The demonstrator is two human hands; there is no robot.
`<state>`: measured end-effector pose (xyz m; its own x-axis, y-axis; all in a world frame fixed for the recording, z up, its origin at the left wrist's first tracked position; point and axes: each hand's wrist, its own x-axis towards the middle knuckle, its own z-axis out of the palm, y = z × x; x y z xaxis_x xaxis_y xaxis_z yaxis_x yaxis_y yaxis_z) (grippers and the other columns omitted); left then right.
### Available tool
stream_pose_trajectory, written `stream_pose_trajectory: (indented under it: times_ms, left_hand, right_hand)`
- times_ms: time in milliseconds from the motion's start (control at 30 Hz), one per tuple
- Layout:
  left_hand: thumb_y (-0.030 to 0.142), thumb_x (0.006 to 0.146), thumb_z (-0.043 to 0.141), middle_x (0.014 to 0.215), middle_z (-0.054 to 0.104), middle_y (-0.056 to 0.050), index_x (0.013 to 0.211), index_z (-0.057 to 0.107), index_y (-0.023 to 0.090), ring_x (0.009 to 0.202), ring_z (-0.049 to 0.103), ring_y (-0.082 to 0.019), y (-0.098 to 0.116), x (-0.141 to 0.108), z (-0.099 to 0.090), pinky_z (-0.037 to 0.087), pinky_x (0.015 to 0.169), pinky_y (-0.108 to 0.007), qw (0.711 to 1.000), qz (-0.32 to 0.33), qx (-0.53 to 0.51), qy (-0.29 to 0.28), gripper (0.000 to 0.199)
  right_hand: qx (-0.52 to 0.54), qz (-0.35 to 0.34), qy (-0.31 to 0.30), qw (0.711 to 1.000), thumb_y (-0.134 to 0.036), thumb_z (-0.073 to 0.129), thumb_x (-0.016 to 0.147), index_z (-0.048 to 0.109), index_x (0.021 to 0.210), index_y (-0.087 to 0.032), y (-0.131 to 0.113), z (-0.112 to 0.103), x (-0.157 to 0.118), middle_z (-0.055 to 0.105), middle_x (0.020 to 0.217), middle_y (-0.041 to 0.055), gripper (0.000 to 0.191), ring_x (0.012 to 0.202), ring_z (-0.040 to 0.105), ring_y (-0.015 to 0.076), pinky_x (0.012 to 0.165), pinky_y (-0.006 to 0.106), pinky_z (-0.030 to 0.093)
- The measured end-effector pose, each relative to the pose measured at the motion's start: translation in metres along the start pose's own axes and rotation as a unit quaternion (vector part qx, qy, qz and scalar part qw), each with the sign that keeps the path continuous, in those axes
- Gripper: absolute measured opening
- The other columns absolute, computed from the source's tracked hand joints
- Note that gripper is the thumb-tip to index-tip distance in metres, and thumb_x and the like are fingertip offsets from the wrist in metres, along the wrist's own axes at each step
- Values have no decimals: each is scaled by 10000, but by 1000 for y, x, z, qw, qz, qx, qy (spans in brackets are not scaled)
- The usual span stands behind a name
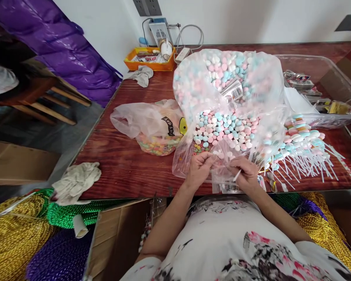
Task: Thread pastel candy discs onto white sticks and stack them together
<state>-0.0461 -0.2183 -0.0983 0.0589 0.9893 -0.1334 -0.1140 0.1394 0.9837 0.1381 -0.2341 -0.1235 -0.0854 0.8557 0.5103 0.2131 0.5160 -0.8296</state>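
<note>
My left hand (199,168) is closed in a pinch at the table's front edge; whatever lies between its fingertips is too small to make out. Just to its right, my right hand (246,171) grips a thin white stick (237,175), which slants down from the fingers. Clear plastic lies around both hands. Beyond them a large clear bag (190,84) spreads open, full of pink, white and pale blue candy-like discs (222,127). To the right, a pile of white sticks threaded with similar discs (305,142) lies with bare stick ends toward me.
A smaller plastic bag (146,117) of colourful pieces sits left of the big one. An orange tray (131,64) and a clear bin (327,60) stand farther back. A crumpled cloth (77,181) hangs over the left edge. Shiny bead strands (17,226) lie below the table.
</note>
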Motion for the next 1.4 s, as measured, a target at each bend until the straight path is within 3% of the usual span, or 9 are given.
stream_pose_trajectory:
  times_ms: [200,433,567,767,833,1000,1100,1200,1400]
  left_hand:
    - [412,530,901,473,557,45,570,507,157,399,450,-57,-12,0,-25,359,416,-174,979,-66,-183,68,472]
    - [330,596,889,529,579,39,555,516,149,463,488,-57,-7,-4,-6,380,462,-175,990,19,-132,44,417]
    - [282,646,849,570,544,47,573,484,162,513,500,-74,-5,-4,-1,410,506,-199,992,85,-92,-6,391]
    - [123,706,699,563,426,74,603,420,177,509,386,-55,-25,-1,-16,321,500,-188,974,164,141,68,302]
    - [93,713,660,603,426,82,723,494,186,526,387,-57,-30,-1,-15,324,513,-184,955,203,198,82,190]
    - [105,770,625,668,457,74,971,582,200,581,433,-70,-34,-6,-13,381,579,-197,922,279,265,33,227]
    - [179,794,672,650,490,65,929,608,193,551,440,-73,-33,-7,-26,369,535,-196,951,195,238,-36,150]
    - [273,838,682,689,582,23,854,625,179,584,524,-97,-28,-1,-36,427,561,-216,965,140,217,-41,111]
    - [139,872,572,1036,653,-110,934,711,168,887,595,-217,-23,18,-5,488,771,-345,817,206,513,-162,155]
  right_hand:
    - [70,178,139,972,-230,719,782,625,742,-202,11,-10,-2,601,671,-33,106,623,559,117,614,248,467]
    - [-141,-67,-28,987,-216,718,806,681,1015,-259,-44,-4,12,686,997,54,216,889,657,187,716,297,530]
    - [-149,1,-93,984,-253,646,854,641,967,-213,-35,5,20,658,941,52,121,765,617,148,595,248,471]
    - [-38,9,60,997,-159,561,870,572,841,-232,-6,-18,6,582,730,-26,79,635,542,119,604,245,445]
    - [-94,-40,-30,994,-145,526,872,617,848,-230,-12,-28,8,583,715,-14,126,628,534,121,586,241,407]
    - [-428,6,-338,838,-111,463,828,722,1071,-231,-30,-31,19,673,817,62,375,605,537,139,555,267,270]
    - [-537,101,-337,767,-124,445,835,630,1290,-219,-29,-34,21,721,905,89,501,636,589,173,565,276,284]
    - [-551,90,-290,777,-129,457,794,465,1458,-189,-27,-51,17,734,828,80,667,605,598,197,551,290,316]
    - [-514,21,-162,842,-173,485,785,322,1530,-123,-37,-84,19,649,615,9,765,511,547,173,522,289,355]
